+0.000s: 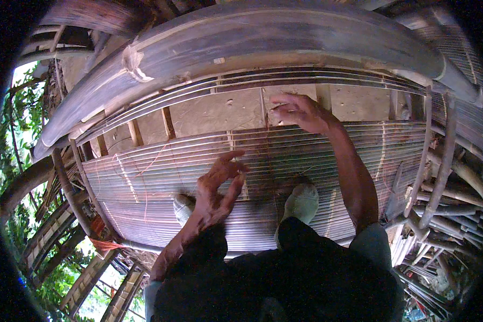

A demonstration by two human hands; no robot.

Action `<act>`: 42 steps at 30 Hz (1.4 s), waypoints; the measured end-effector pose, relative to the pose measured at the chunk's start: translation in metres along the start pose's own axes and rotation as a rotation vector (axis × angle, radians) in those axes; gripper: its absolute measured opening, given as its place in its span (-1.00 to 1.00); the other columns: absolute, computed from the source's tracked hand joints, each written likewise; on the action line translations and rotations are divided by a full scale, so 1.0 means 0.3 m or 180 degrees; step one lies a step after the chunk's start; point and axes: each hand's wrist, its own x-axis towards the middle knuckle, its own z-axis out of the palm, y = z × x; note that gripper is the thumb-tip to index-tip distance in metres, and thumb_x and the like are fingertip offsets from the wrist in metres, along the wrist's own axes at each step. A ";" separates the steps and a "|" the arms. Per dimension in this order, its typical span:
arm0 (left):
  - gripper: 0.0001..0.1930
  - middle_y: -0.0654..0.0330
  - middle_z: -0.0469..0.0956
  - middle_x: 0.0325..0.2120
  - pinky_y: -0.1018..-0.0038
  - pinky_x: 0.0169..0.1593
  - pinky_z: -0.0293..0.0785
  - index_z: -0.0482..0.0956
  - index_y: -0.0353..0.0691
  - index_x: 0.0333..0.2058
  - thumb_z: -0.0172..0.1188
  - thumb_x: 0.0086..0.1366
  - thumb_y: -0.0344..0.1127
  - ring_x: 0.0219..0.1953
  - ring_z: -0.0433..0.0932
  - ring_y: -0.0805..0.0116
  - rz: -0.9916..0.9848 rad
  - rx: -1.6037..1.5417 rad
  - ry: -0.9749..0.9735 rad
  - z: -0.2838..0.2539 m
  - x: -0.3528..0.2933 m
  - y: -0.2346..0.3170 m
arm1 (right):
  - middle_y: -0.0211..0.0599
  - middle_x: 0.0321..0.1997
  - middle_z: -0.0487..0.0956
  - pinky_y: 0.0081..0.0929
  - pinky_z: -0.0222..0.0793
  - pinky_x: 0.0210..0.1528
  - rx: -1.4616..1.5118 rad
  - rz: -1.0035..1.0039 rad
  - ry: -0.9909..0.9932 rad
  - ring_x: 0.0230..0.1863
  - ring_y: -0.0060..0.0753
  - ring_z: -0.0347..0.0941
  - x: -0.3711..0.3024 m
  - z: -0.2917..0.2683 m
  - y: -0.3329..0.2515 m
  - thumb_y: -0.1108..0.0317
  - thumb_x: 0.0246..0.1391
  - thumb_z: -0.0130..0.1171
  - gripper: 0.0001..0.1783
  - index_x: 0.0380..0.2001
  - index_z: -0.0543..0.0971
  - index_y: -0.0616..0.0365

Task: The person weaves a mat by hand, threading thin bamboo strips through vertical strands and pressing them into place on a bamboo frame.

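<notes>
I stand on a platform of thin parallel slats, which look like split bamboo tied with cords. My left hand hovers over the slats in front of my feet, fingers bent and apart, with nothing visible in it. Farther off and to the right, my right hand reaches over the gap beyond the slats, its fingers spread. A thin cord runs close to its fingertips; whether they touch it I cannot tell. Light-coloured shoes are on my feet.
A thick bamboo pole spans the far side, with loose thin strips below it. Short wooden posts stand in the gap over bare ground. Stacked poles lie at right; an orange cord bundle hangs at left, near foliage.
</notes>
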 end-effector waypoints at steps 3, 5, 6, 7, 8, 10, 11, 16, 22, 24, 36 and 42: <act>-0.76 -0.02 0.60 -0.15 0.24 0.08 0.42 0.60 -0.37 -0.22 0.14 0.32 -0.27 -0.07 0.57 0.10 -0.0422 -0.0411 -0.0048 -0.034 -0.043 0.012 | -0.11 0.19 0.48 -0.35 0.45 0.11 0.0865 0.0604 0.0180 0.12 -0.25 0.49 0.064 -0.003 0.016 0.14 0.28 0.12 -0.34 0.30 0.25 0.28; -0.62 -0.03 0.62 -0.21 0.30 0.04 0.41 0.57 -0.35 -0.06 0.08 0.37 -0.13 -0.08 0.56 0.22 -0.1039 -0.0630 -0.0184 -0.045 -0.022 0.060 | -0.12 0.14 0.52 -0.38 0.49 0.04 0.0872 0.0573 0.0068 0.08 -0.28 0.53 0.067 0.006 0.012 0.08 0.27 0.11 -0.35 0.27 0.28 0.28; -0.62 -0.03 0.62 -0.21 0.30 0.04 0.41 0.57 -0.35 -0.06 0.08 0.37 -0.13 -0.08 0.56 0.22 -0.1052 -0.0621 -0.0119 -0.043 -0.014 0.067 | -0.13 0.09 0.56 -0.41 0.53 -0.02 0.0888 0.0523 -0.0066 0.03 -0.31 0.57 0.077 0.015 0.001 0.02 0.27 0.11 -0.35 0.23 0.31 0.27; -0.61 -0.02 0.62 -0.21 0.31 0.04 0.41 0.55 -0.33 -0.01 0.09 0.36 -0.13 -0.10 0.57 0.22 -0.0879 -0.0718 -0.0083 -0.039 -0.007 0.073 | -0.13 0.09 0.56 -0.41 0.53 -0.02 0.0880 0.0500 -0.0127 0.03 -0.31 0.57 0.087 0.021 0.005 0.02 0.27 0.11 -0.35 0.23 0.31 0.27; -0.59 -0.01 0.62 -0.22 0.31 0.03 0.41 0.52 -0.32 0.04 0.09 0.36 -0.13 -0.11 0.57 0.22 -0.0713 -0.0816 -0.0057 -0.037 0.004 0.077 | -0.16 0.08 0.56 -0.40 0.54 -0.03 0.0740 0.0603 -0.0175 0.02 -0.33 0.57 0.091 0.028 0.020 0.02 0.27 0.10 -0.36 0.23 0.31 0.25; -0.60 0.00 0.62 -0.21 0.35 -0.01 0.43 0.51 -0.30 0.06 0.11 0.36 -0.19 -0.14 0.57 0.26 -0.0663 -0.0582 -0.0035 -0.050 0.016 0.126 | -0.20 0.08 0.57 -0.40 0.54 -0.05 0.0591 0.0690 -0.0286 0.01 -0.35 0.56 0.097 0.027 0.041 0.03 0.28 0.10 -0.38 0.23 0.31 0.22; -0.65 -0.01 0.62 -0.21 0.36 -0.04 0.44 0.54 -0.32 0.00 0.13 0.34 -0.22 -0.15 0.57 0.29 -0.0572 -0.0552 0.0088 -0.046 0.016 0.144 | -0.21 0.06 0.57 -0.39 0.54 -0.04 0.0818 0.0664 -0.0255 0.01 -0.36 0.57 0.094 0.026 0.044 0.05 0.28 0.10 -0.41 0.23 0.33 0.19; -0.78 0.13 0.60 -0.59 0.47 -0.42 0.45 0.57 -0.35 -0.51 0.27 0.25 -0.32 -0.56 0.54 0.44 -0.0941 0.0486 0.0350 -0.104 -0.045 0.217 | -0.27 -0.02 0.59 -0.42 0.51 -0.09 0.1246 0.0787 -0.0356 -0.06 -0.39 0.59 0.078 0.008 0.046 0.12 0.31 0.05 -0.52 0.19 0.38 0.13; -0.55 0.03 0.52 -0.77 0.17 -0.57 0.39 0.56 -0.24 -0.68 0.38 0.08 0.05 -0.70 0.52 0.04 -0.1576 0.3692 -0.0442 -0.272 -0.344 0.090 | -0.20 -0.01 0.58 -0.42 0.49 0.00 0.1017 0.0809 -0.0499 -0.05 -0.37 0.56 0.076 0.004 0.007 0.11 0.34 0.02 -0.55 0.10 0.46 0.23; -0.50 0.00 0.56 -0.71 0.09 -0.46 0.45 0.59 -0.23 -0.67 0.39 0.00 0.16 -0.61 0.57 -0.03 -0.2008 0.4202 -0.0396 -0.329 -0.464 0.091 | -0.24 -0.05 0.60 -0.44 0.49 -0.02 0.0782 0.0639 -0.0677 -0.06 -0.39 0.56 0.091 0.015 -0.009 0.10 0.34 0.01 -0.55 0.06 0.49 0.25; -0.63 0.11 0.57 -0.48 0.26 -0.30 0.51 0.56 -0.24 -0.37 0.51 0.00 -0.14 -0.45 0.58 0.11 -0.0871 0.2745 0.0732 -0.238 -0.161 -0.137 | -0.26 -0.14 0.69 -0.44 0.38 0.05 -0.0383 0.0800 -0.0771 -0.08 -0.40 0.56 0.077 -0.007 0.015 -0.07 0.31 -0.02 -0.51 -0.16 0.69 0.10; -0.63 0.10 0.57 -0.37 0.22 -0.21 0.51 0.57 -0.27 -0.34 0.52 -0.06 -0.24 -0.27 0.56 0.07 0.0816 0.2332 0.0864 0.067 0.095 -0.175 | -0.22 -0.09 0.68 -0.40 0.33 0.11 -0.0607 0.0649 -0.0516 -0.06 -0.33 0.54 0.050 0.012 -0.026 -0.11 0.28 0.00 -0.47 -0.11 0.68 0.12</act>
